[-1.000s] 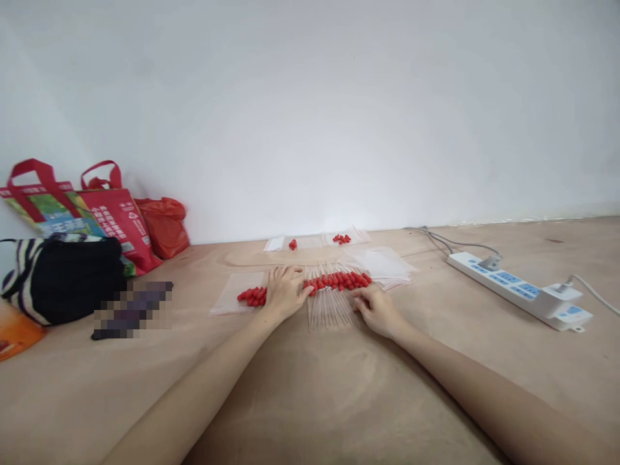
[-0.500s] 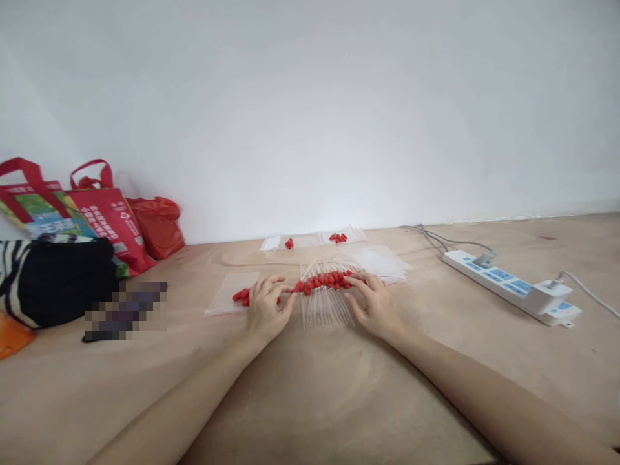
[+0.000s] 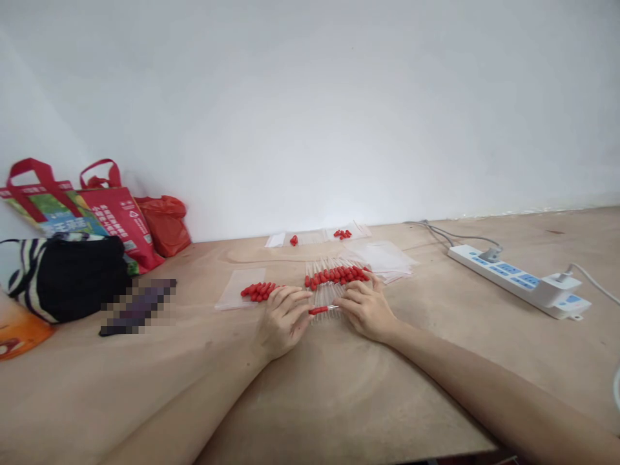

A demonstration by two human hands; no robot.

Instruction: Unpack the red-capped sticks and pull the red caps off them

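Observation:
Between my hands is a glass dropper with a red rubber bulb [image 3: 318,310], held level just above the table. My left hand [image 3: 285,318] pinches it at the bulb end, and the fingers of my right hand [image 3: 367,311] are closed on its clear tube. Just beyond lies a row of similar droppers [image 3: 334,277], their red bulbs overlapping and thin clear tubes fanning out. To the left, a pile of red bulbs [image 3: 260,291] rests on a clear plastic bag [image 3: 232,289], partly behind my left hand.
More clear bags [image 3: 380,256] lie behind the droppers, with small groups of red bulbs [image 3: 343,234] by the wall. A white power strip [image 3: 508,274] with cords is at right. Shopping bags [image 3: 119,219], a black pouch [image 3: 80,278] and a blurred-out dark object [image 3: 138,308] occupy the left.
Both hands have come nearer to me and closer together, leaving the row. A single dropper is now held between them. More of the left pile of bulbs shows.

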